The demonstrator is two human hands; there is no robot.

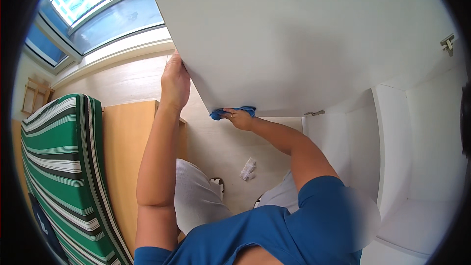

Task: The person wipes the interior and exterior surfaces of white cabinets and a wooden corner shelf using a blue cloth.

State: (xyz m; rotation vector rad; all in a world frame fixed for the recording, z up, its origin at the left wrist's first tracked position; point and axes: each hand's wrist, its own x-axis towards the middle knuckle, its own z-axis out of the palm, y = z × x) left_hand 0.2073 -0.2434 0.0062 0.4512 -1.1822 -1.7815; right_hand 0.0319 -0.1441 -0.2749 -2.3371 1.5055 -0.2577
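Note:
A large white cabinet door (274,34) stands swung out in front of me. My left hand (175,79) grips its left edge, with the fingers passing behind the panel out of sight. At the door's bottom edge, near the lower left corner, my right hand (238,119) holds a blue cloth (248,111) against the panel. The cloth bunches around the fingers and sticks out on both sides of them. A ring shows on one finger of that hand.
Open white cabinet shelves (392,142) stand at the right, with a metal hinge (314,113) by the door's bottom. At left lies a green striped mattress (54,157) on a wooden bed frame (122,152). Small white pieces (248,169) lie on the floor near my feet. A window (93,0) is at upper left.

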